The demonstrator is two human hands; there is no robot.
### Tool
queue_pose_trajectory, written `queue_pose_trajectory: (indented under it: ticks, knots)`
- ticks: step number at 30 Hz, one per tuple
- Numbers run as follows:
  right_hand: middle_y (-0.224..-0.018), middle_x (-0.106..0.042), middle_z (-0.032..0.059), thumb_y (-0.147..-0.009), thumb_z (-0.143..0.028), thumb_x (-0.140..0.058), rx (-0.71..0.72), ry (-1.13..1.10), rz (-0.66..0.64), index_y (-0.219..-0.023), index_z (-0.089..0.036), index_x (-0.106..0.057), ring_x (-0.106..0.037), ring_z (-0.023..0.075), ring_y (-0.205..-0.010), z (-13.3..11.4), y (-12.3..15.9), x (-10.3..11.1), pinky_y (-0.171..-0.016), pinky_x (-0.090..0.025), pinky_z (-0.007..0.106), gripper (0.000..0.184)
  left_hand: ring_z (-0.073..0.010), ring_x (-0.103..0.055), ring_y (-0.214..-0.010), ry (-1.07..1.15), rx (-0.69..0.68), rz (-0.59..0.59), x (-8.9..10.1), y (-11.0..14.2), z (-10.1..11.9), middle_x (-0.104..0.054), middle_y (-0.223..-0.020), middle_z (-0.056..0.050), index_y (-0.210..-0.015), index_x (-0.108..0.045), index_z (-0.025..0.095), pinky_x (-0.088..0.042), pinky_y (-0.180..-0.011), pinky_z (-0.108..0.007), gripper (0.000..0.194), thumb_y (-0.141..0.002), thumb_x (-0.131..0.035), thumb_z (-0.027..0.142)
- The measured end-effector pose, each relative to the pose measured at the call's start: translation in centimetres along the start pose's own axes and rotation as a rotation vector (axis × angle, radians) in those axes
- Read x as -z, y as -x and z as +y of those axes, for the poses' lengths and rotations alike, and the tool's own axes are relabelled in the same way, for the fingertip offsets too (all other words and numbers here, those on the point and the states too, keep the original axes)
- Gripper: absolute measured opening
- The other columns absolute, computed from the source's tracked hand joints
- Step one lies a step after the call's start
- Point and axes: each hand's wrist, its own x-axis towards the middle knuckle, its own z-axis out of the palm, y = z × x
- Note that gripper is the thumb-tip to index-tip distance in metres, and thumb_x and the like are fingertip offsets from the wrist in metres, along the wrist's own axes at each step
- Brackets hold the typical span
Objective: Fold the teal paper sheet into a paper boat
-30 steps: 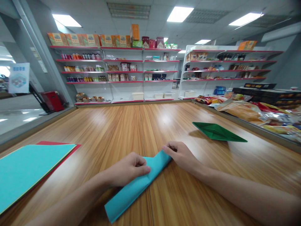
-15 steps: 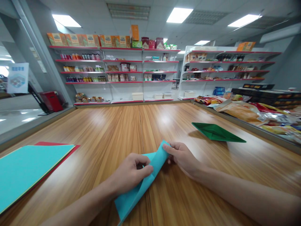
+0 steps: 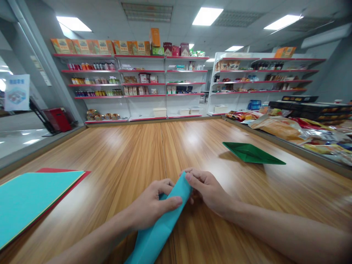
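Observation:
A folded sheet of light blue paper (image 3: 165, 223) slants between my hands, its far end narrow and its near end running out of the bottom of the view. My left hand (image 3: 155, 201) grips its left edge, the thumb lying on top and the fingers behind. With thumb and fingers, my right hand (image 3: 206, 189) pinches the far tip. Some of the right fingertips are hidden behind the paper. To the right on the table lies a green folded paper boat shape (image 3: 253, 153), apart from both hands.
A stack of coloured paper sheets (image 3: 35, 201), blue on top with red beneath, lies at the left. The wooden table (image 3: 132, 146) has a raised edge. Beyond its right edge are packaged snacks (image 3: 277, 128) and black boxes (image 3: 310, 110). Stocked shelves (image 3: 143, 84) stand behind.
The blue paper has turned steeper, its broad face now toward me. Its far tip has come slightly nearer and left with my right hand. My left thumb lies flatter across it.

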Motion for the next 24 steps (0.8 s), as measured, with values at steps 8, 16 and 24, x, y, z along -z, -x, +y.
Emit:
queue_pose_trajectory:
  ticks: [8, 16, 24]
  knots:
    - [-0.050, -0.050, -0.0030, -0.088, -0.051, -0.053, -0.086, -0.033, 0.038, -0.067, -0.015, -0.053, -0.046, 0.0072, -0.035, 0.5, 0.1, 0.8, -0.030, -0.031, 0.016, 0.042, -0.0167, -0.051, -0.076, 0.090, 0.019, 0.068, -0.3, -0.1, -1.3, -0.052, -0.079, -0.002, -0.059, -0.059, 0.014, -0.037, -0.068, -0.027, 0.039, -0.082, -0.060, 0.045]
    - [-0.050, -0.057, -0.0007, -0.083, -0.057, -0.056, -0.134, 0.155, 0.004, -0.064, -0.014, -0.054, -0.049, 0.0064, -0.033, -0.4, 0.4, 0.3, -0.029, -0.029, 0.014, 0.047, -0.0179, -0.053, -0.077, 0.122, 0.002, 0.054, -0.3, -0.1, -1.4, -0.056, -0.083, -0.004, -0.063, -0.063, 0.014, -0.037, -0.067, -0.028, 0.036, -0.083, -0.059, 0.043]
    - [-0.053, -0.058, -0.0029, -0.083, -0.050, -0.060, -0.073, 0.103, 0.013, -0.082, -0.015, -0.056, -0.050, 0.0079, -0.034, -0.1, 0.0, 0.4, -0.031, -0.032, 0.015, 0.035, -0.0166, -0.051, -0.074, 0.098, -0.022, 0.095, -0.5, 0.0, -1.3, -0.053, -0.080, -0.003, -0.060, -0.061, 0.014, -0.037, -0.066, -0.028, 0.037, -0.085, -0.058, 0.042]
